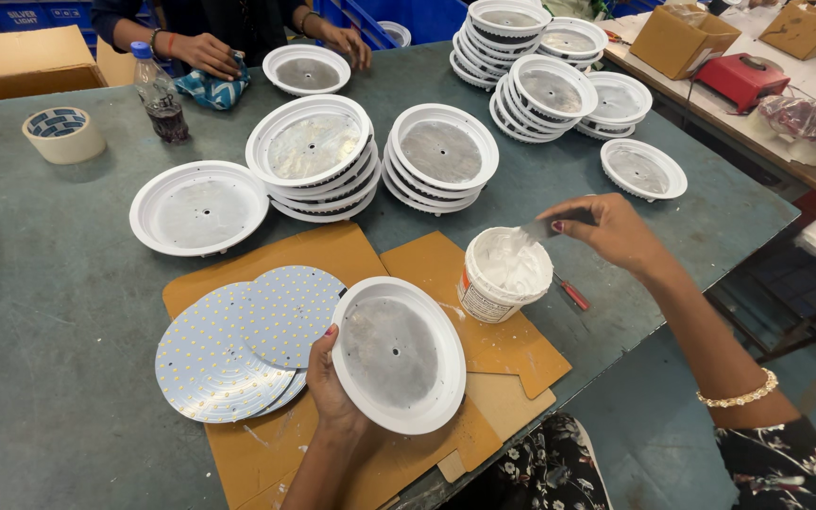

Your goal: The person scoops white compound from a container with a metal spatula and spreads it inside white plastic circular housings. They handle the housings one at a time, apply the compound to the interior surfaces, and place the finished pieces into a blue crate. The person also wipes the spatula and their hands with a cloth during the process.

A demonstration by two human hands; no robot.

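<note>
I'm gripping one pan (399,354) with left fingers (329,332), right fingers (586,203) pinching a spatula (533,229), scooping paste from the tub (502,274). Pan's bare; stacks (314,156) waiting.

left hand (332,382): grip closed, thumb up | right hand (611,231): pinch grip, wrist bent down

- The round housing (399,354) in the left hand (328,382) — white glossy plastic rim, dull grey metal plate inside.
- Tub (505,274): white plastic, holding a smooth, shiny white paste.
- The blade (540,229) in the right hand (611,231) looks like thin metal.
- Round boards (238,345): matt white, studded with small yellow dots.
- Cardboard sheets (436,260) — brown, matt, paste-smeared.
- Table (40,302): dull grey-green, scuffed.
</note>
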